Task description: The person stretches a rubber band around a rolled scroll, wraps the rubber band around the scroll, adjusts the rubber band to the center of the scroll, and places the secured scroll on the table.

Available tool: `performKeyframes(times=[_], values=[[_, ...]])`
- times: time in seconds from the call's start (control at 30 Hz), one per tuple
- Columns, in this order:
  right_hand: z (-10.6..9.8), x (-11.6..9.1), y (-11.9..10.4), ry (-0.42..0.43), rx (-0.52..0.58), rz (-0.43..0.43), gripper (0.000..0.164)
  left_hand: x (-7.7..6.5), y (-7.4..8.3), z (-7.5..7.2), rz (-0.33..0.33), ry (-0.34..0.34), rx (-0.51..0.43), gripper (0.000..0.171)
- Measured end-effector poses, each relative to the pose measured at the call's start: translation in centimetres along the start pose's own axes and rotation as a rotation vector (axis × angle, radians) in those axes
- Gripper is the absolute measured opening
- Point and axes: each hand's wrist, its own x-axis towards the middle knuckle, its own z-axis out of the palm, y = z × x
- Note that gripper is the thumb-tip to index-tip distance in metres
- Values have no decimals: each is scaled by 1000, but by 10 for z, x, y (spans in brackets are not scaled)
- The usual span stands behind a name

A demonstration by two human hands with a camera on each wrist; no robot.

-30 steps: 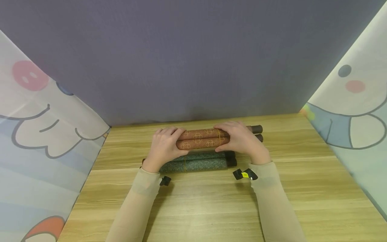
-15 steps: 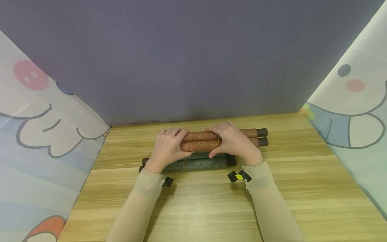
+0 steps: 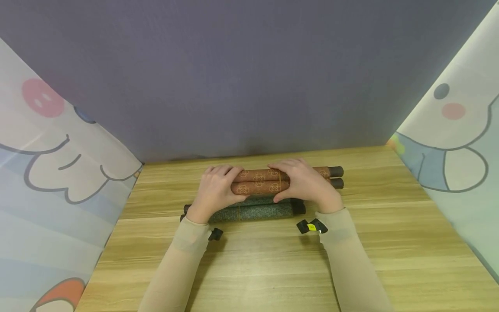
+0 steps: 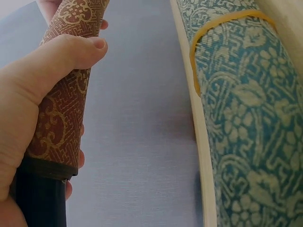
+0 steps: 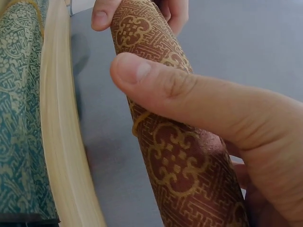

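A red-brown brocade scroll (image 3: pixel 259 181), made of two rolls side by side with dark end caps, is held level by both hands. My left hand (image 3: pixel 217 186) grips its left part, thumb along the near side in the left wrist view. My right hand (image 3: pixel 306 181) grips it right of the middle, close to a thin yellow band (image 5: pixel 140 124) around the scroll. Fingers of both hands curl beneath it. Just nearer to me, a green patterned scroll (image 3: pixel 265 212) of two rolls lies on the table, also banded. The left hand and forearm partly cover it.
The wood-grain table (image 3: pixel 257 268) spans the front. A grey-purple wall (image 3: pixel 249 78) stands right behind the scrolls. Cartoon-printed sheets (image 3: pixel 54 169) flank both sides. Black wrist mounts (image 3: pixel 312 226) sit at the sleeves.
The red-brown scroll has shifted slightly right and toward me. My right hand slid left along it, then moved back a little right. The green scroll stays in place.
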Motion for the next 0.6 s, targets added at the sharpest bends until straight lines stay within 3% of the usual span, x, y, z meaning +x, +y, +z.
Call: performKeyframes(times=[0.3,0.6], values=[[-4,-2,3,-10,26,32,103,-1,-2,1,-13,-8,-2,91],[-7,-3,5,-22,-32,108,102,-1,-5,4,-26,-7,3,87]])
